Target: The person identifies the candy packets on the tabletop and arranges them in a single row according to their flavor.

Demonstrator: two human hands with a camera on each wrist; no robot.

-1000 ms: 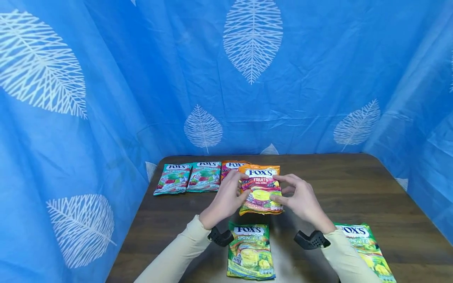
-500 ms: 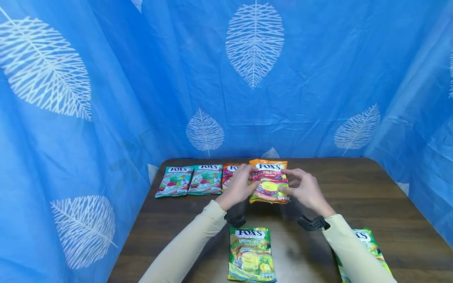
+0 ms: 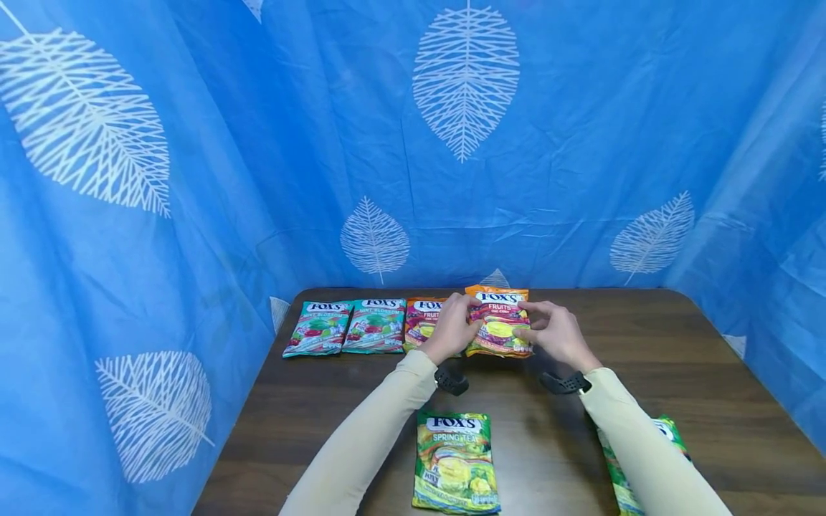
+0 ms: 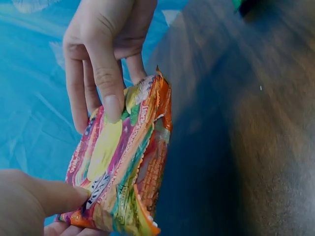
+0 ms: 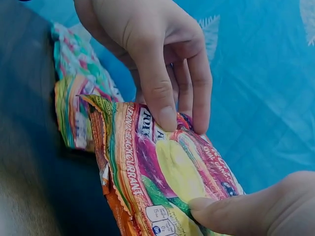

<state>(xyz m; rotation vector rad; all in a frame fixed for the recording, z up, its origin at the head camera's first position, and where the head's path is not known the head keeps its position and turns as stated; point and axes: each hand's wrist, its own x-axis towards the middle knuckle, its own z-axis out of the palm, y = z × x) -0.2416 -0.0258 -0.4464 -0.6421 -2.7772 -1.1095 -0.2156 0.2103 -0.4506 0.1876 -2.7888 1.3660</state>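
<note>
An orange and purple Fox's Fruits candy bag [image 3: 500,322] is held between both hands near the back of the table. My left hand [image 3: 454,326] grips its left edge, thumb on the printed front. The right hand [image 3: 556,331] pinches the opposite edge the same way. In the left wrist view the candy bag [image 4: 118,152] is tilted, with a dark shadow on the table beside it. Just left of it lies a second Fruits bag [image 3: 422,326], partly covered by my left hand in the head view.
Two teal Mint Blossom bags [image 3: 317,330] lie at the back left of the brown table [image 3: 310,423]. A green Spring Tea bag [image 3: 454,462] lies at the front middle. Another green bag [image 3: 619,473] is partly under the right forearm. A blue leaf-print curtain [image 3: 555,179] surrounds the table.
Both hands have carried the Fruits bag to the right and toward the back of the table. More of the second Fruits bag now shows. The other bags stay in place.
</note>
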